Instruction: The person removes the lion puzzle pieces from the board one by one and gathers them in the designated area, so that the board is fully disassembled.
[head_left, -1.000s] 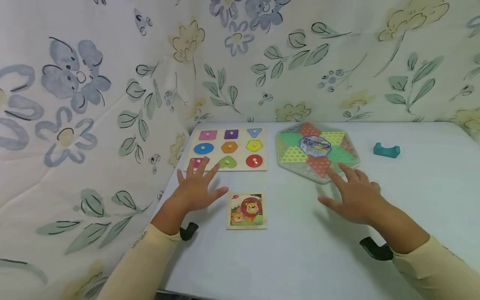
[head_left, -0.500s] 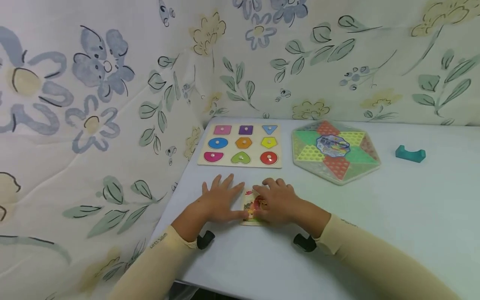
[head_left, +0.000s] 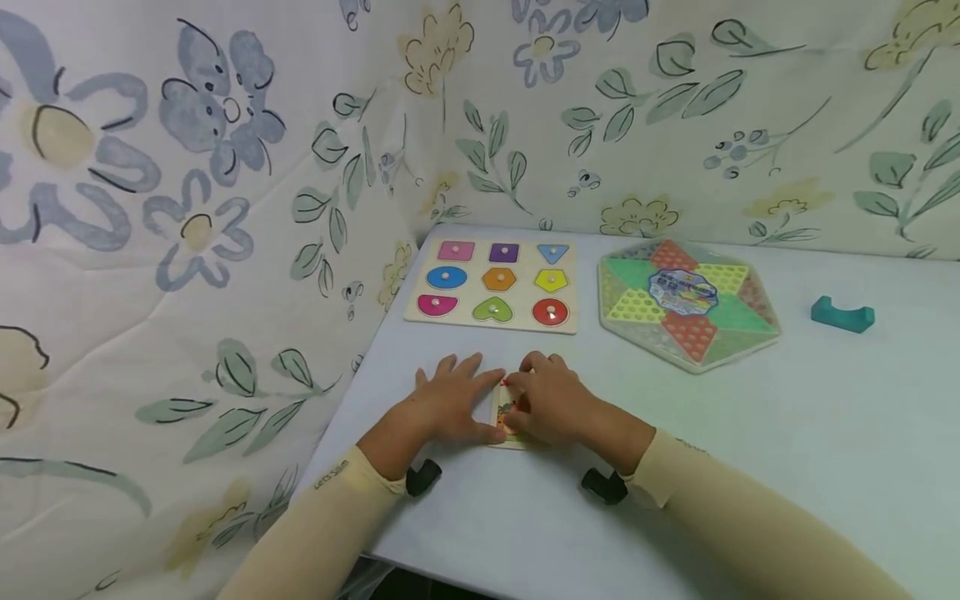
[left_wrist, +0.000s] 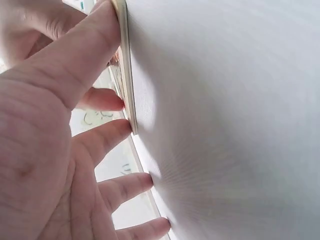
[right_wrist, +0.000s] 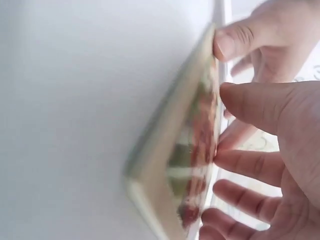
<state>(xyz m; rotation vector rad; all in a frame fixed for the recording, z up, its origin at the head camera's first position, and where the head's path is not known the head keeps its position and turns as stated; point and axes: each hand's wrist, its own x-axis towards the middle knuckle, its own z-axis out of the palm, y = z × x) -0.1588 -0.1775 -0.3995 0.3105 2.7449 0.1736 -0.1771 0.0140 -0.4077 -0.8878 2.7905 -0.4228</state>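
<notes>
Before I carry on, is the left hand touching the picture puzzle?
Touching: the right wrist view shows the left hand, thumb against a corner of the picture puzzle.

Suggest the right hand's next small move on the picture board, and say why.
The right hand should probably draw its thumb and index finger gently together over the picture, to test whether anything lifts. They are spread at its face, with nothing visibly pinched between them, while the left hand has its thumb and index finger at the edge of the picture board, seemingly placed to steady it.
</notes>
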